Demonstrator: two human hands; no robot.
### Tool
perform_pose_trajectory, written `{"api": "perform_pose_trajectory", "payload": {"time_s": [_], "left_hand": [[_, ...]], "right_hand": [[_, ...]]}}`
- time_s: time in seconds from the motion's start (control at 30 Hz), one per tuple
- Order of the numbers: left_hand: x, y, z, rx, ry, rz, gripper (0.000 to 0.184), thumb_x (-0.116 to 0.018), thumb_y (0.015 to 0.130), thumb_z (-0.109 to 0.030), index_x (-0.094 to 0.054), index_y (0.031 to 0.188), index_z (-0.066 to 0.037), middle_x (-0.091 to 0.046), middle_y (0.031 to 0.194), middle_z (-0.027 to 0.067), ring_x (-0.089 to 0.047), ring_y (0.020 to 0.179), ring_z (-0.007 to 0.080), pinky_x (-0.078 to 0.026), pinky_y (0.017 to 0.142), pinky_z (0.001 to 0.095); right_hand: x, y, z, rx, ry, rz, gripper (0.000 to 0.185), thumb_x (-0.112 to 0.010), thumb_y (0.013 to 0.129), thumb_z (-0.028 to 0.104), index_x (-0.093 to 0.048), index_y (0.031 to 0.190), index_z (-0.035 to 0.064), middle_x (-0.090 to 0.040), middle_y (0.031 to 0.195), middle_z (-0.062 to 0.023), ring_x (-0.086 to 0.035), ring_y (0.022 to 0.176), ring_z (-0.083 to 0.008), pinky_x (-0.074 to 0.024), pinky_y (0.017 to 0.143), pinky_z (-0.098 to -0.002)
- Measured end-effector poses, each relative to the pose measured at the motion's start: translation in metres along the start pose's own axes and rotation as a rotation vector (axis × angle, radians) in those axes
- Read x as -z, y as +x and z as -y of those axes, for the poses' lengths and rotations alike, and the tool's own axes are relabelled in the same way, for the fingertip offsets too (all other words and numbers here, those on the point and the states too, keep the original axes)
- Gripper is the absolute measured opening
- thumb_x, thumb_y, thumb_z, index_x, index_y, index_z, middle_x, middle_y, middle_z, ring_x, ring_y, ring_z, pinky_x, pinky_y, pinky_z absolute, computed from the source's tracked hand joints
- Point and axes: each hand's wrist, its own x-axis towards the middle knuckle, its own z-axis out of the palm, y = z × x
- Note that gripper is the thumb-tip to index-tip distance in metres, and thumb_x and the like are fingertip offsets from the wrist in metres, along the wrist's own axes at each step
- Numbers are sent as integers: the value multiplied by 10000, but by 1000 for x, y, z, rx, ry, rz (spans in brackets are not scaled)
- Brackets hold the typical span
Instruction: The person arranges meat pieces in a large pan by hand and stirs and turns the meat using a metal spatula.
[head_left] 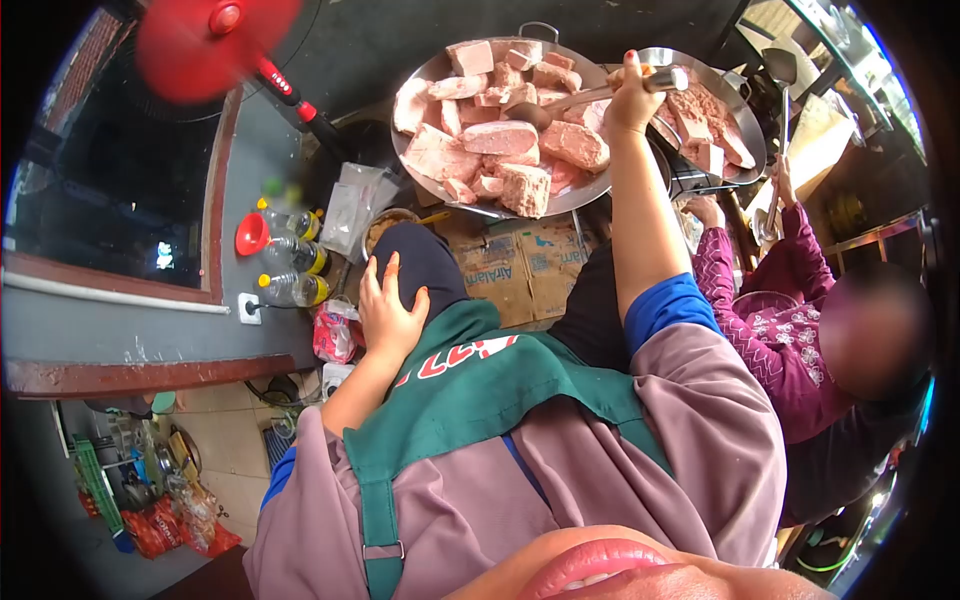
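On my head feed, I see the right hand wrapped round the handle of a ladle, its bowl among pink chunks in a wide metal pan. The left hand grasps nothing, lying spread on the dark-clad knee; a second pan stands just right of the first.

A big pan and a smaller pan, both piled with pink blocks!
And look at that spread: the chunks crowd the big metal pan nearly rim to rim, a ladle dipping its bowl in among them, while right alongside, the smaller one bears more blocks plus a crumbly pink mass. Nearer in, printed cardboard; over at lower left, pale floor tiles with red bags on them.
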Motion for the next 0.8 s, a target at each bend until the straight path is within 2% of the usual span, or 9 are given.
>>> {"api": "perform_pose_trajectory", "payload": {"time_s": [0.17,0.2,0.23,0.3,0.37,0.5,0.67,0.7,0.8], "left_hand": [[-5,7,-2,-18,20,9,642,-662,770,-281,-455,1349,-97,-377,1377,261,-378,1264,425,-343,1035,492],[-5,8,-2,-18,23,12,641,-662,770,-282,-456,1349,-97,-377,1376,262,-379,1262,426,-343,1034,492],[-6,10,-2,-18,26,15,641,-662,770,-283,-456,1348,-98,-378,1375,263,-380,1260,426,-343,1034,492],[-6,11,-2,-12,20,22,640,-668,766,-270,-458,1345,-95,-384,1363,264,-386,1251,432,-344,1029,496],[-7,13,-2,-17,4,15,638,-673,764,-262,-461,1342,-93,-387,1357,266,-389,1246,436,-345,1027,498],[-5,11,-5,-26,10,5,630,-676,765,-259,-471,1335,-84,-390,1347,272,-396,1232,444,-349,1023,496],[-4,10,-4,-23,12,1,624,-669,769,-259,-470,1335,-86,-394,1343,275,-401,1225,446,-351,1020,498],[-3,9,-4,-23,12,0,623,-668,770,-258,-470,1335,-88,-395,1342,274,-401,1225,446,-351,1020,497],[-3,12,-3,-24,19,-5,623,-667,771,-259,-468,1337,-89,-397,1339,272,-402,1223,445,-348,1021,496]], "right_hand": [[-48,9,107,235,218,166,283,-605,874,28,-429,661,86,-435,513,-2,-395,436,-94,-405,466,-301],[-59,2,118,258,234,231,332,-584,903,87,-387,642,142,-346,514,38,-310,418,-66,-265,407,-249],[-38,7,85,202,-157,73,307,-652,865,82,-489,610,34,-508,534,-7,-466,438,-107,-397,458,-266],[-56,-22,80,25,-412,141,285,-604,875,31,-432,655,87,-439,515,2,-396,436,-92,-399,467,-291],[-1,-2,-37,60,-218,146,285,-607,883,51,-440,655,92,-446,518,3,-397,444,-92,-386,471,-283],[11,10,-20,-84,35,81,297,-607,877,28,-426,652,100,-435,514,5,-390,418,-107,-382,458,-285],[-30,14,72,176,141,116,305,-618,868,42,-431,634,100,-440,504,0,-414,423,-104,-371,459,-264],[-50,7,107,216,124,106,353,-567,914,78,-356,640,152,-334,518,49,-292,419,-54,-259,406,-241],[-58,4,124,218,260,284,346,-568,914,90,-359,644,147,-332,518,39,-278,422,-56,-262,410,-237]]}}
